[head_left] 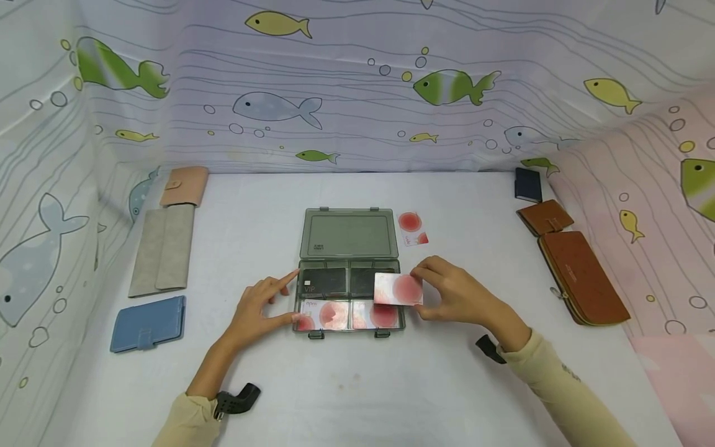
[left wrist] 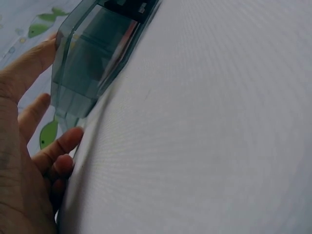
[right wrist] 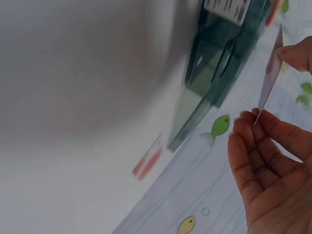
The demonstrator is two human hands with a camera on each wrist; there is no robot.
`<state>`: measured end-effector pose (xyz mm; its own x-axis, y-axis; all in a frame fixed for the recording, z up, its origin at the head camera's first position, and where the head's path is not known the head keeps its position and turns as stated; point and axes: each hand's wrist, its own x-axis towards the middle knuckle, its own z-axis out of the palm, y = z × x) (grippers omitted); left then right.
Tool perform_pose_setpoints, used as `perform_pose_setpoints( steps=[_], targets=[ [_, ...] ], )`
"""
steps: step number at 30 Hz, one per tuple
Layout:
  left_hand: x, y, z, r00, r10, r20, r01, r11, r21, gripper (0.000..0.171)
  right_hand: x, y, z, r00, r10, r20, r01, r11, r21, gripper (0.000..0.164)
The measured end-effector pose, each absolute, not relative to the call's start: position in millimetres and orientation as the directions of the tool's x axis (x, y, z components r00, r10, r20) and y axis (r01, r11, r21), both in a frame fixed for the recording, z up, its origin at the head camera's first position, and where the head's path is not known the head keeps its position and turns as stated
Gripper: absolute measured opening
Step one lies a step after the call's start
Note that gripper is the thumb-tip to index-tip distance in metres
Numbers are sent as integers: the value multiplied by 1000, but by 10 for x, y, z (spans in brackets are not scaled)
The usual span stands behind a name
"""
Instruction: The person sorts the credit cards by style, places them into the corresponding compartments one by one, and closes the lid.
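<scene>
A translucent grey-green card case [head_left: 349, 236] lies with its lid folded back on the table. Its tray has several compartments: dark cards [head_left: 326, 282], one marked VIP, fill the far row, and white-and-red cards [head_left: 329, 315] the near row. My right hand [head_left: 458, 292] pinches a white card with a red circle [head_left: 398, 288] by its right edge, thumb on one edge and fingers on the other. This card is raised over the right compartments, partly hiding them. At the case's left side, my left hand [head_left: 257, 310] rests thumb and index fingertips against the wall, fingers fairly straight.
Another red-and-white card [head_left: 412, 228] lies right of the lid. Along the left are a pink wallet [head_left: 184, 185], a grey wallet [head_left: 162, 248] and a blue wallet [head_left: 148, 324]. Along the right lie a navy holder [head_left: 527, 184], a brown wallet [head_left: 545, 217] and a zipped brown wallet [head_left: 581, 276].
</scene>
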<state>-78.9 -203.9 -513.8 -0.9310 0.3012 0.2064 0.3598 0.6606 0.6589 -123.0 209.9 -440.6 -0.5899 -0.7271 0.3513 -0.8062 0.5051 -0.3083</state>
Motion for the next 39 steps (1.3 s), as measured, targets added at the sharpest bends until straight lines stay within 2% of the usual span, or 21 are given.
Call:
perform_pose_setpoints(
  steps=[8, 12, 16, 19, 23, 26, 29, 33, 39],
  targets=[
    [-795, -2034, -5129, -929, 302, 212, 365, 665, 652, 82, -1050, 1901, -4446, -505, -796, 335, -863, 457, -214, 48],
    [-796, -2035, -5121, -926, 306, 220, 373, 660, 652, 82, -1032, 1835, -4458, -501, -808, 310, -866, 466, -184, 47],
    [-797, -2037, -5127, -925, 310, 218, 375, 660, 651, 83, -1080, 1828, -4439, -515, -797, 314, -857, 479, -191, 56],
    [-799, -2039, -5135, -928, 308, 210, 368, 662, 653, 83, -1225, 1874, -4446, -564, -753, 340, -826, 512, -235, 57],
    [-800, -2042, -5138, -931, 300, 207, 360, 662, 658, 83, -1559, 1979, -4520, -709, -623, 331, -705, 636, -315, 49],
    [-791, -2038, -5138, -932, 300, 205, 357, 658, 663, 83, -1808, 2042, -4599, -838, -488, 243, -545, 765, -344, 50],
    [-783, -2033, -5147, -931, 303, 203, 359, 657, 663, 83, -1991, 2048, -4682, -928, -353, 118, -371, 855, -362, 53],
    [-781, -2029, -5152, -930, 304, 205, 361, 659, 660, 82, -2116, 1976, -4746, -972, -233, -3, -214, 898, -383, 53],
    [-784, -2039, -5144, -936, 292, 197, 347, 663, 663, 82, -2192, 1881, -4762, -982, -168, -86, -120, 907, -403, 51]
  ],
)
